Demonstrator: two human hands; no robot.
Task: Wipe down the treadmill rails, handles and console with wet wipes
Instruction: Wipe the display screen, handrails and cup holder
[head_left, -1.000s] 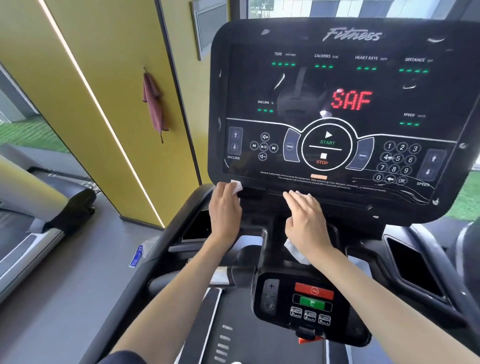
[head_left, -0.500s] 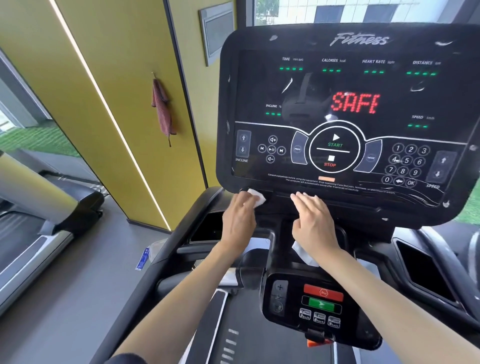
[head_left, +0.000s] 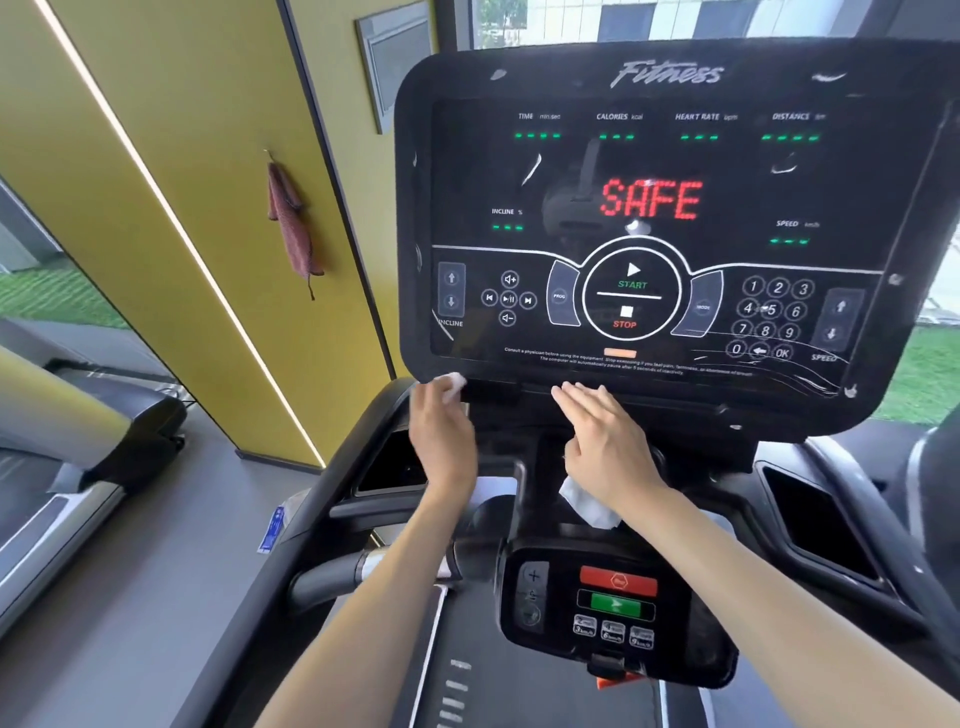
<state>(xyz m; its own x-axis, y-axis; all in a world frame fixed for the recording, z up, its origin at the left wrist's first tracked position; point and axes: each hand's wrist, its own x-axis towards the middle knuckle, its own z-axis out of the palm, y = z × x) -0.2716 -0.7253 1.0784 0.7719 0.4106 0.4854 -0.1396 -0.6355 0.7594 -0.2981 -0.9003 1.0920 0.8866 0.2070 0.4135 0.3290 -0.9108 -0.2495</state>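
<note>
The black treadmill console (head_left: 670, 78) fills the upper right, its display reading SAFE in red. My left hand (head_left: 441, 436) holds a bunched white wet wipe (head_left: 453, 385) at its fingertips against the console's lower left corner. My right hand (head_left: 605, 441) lies flat with straight fingers on the console's bottom edge, below the START/STOP ring. A second white wipe (head_left: 589, 503) sticks out from under its palm. A left handle (head_left: 332, 571) with a silver sensor band and a small lower control panel (head_left: 615, 605) sit below my arms.
A yellow wall (head_left: 171, 171) with a hanging red cloth (head_left: 291, 223) stands close on the left. Another treadmill (head_left: 78, 467) is at the far left across grey floor. Dark cup-holder pockets (head_left: 815, 525) flank the console. The belt (head_left: 545, 696) runs below.
My left hand has slid the wipe a little left along the console's bottom edge to the corner. My right hand stays put. The display went from SAF to SAFE.
</note>
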